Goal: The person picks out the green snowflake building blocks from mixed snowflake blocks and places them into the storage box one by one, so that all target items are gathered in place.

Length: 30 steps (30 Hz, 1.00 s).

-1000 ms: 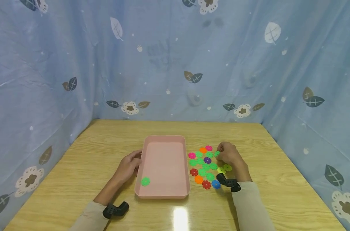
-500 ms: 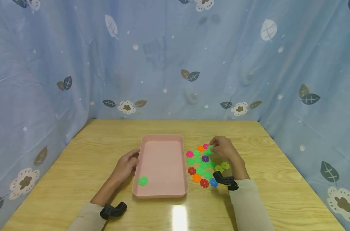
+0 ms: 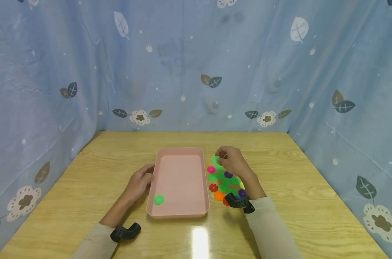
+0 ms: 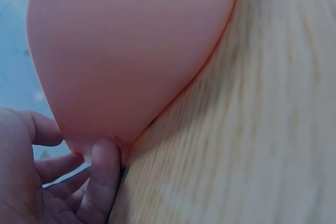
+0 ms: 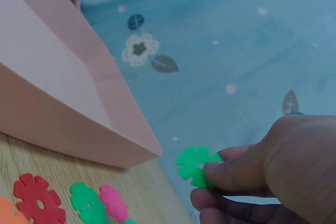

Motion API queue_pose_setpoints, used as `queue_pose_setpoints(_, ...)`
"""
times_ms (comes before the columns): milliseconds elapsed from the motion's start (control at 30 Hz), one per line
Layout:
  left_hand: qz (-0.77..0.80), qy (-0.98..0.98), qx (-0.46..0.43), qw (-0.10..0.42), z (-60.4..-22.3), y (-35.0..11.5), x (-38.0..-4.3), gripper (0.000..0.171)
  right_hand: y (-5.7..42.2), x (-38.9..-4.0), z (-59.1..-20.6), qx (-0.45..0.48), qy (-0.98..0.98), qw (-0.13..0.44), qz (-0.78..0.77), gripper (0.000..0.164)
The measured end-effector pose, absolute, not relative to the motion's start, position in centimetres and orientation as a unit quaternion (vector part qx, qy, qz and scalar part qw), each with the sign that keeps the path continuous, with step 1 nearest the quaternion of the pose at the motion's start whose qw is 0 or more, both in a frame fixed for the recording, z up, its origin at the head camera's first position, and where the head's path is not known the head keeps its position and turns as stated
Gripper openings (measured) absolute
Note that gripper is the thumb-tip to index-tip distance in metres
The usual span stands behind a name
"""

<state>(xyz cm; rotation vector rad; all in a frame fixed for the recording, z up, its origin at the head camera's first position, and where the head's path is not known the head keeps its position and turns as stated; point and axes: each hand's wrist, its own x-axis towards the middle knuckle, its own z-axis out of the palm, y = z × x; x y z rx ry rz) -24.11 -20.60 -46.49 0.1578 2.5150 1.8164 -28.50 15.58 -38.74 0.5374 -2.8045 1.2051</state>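
My right hand (image 3: 234,162) pinches a green flower-shaped plastic disc (image 5: 192,165) between thumb and fingers, raised above the table just right of the pink tray's far corner. In the right wrist view the thumb lies across the disc's edge. The pink tray (image 3: 183,180) lies flat, with one green disc (image 3: 158,200) inside at its near left. My left hand (image 3: 138,184) holds the tray's left side; in the left wrist view its thumb (image 4: 105,169) is against the wall, with curled fingers around the edge.
Right of the tray lie several loose flower discs, among them red (image 3: 213,187), orange (image 3: 219,196), pink (image 3: 211,169) and purple (image 3: 228,174) ones, partly hidden by the right arm. A patterned blue curtain (image 3: 183,72) surrounds the wooden table (image 3: 124,151).
My right hand has taken up a green disc from the far side of the pile and moved left with it toward the tray. The left hand stays at the tray's side.
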Motion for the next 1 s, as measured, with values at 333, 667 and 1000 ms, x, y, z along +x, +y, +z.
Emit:
queue_pose_setpoints(333, 0.579, 0.814, 0.046, 0.016, -46.5, -20.6, -24.0, 0.05, 14.3, -28.4, -38.9, 0.175, -0.878, 0.037, 0.445, 0.014)
queue_pose_setpoints(667, 0.573, 0.818, 0.058, 0.016, -46.2, -20.5, -24.3, 0.051, 11.9, -28.2, -40.0, 0.215, -0.85, 0.047, 0.478, 0.014)
queue_pose_setpoints(1000, 0.575, 0.816, 0.061, 0.017, -46.1, -20.5, -24.1, 0.053, 9.8, -27.3, -40.4, 0.228, -0.838, 0.016, 0.496, 0.012)
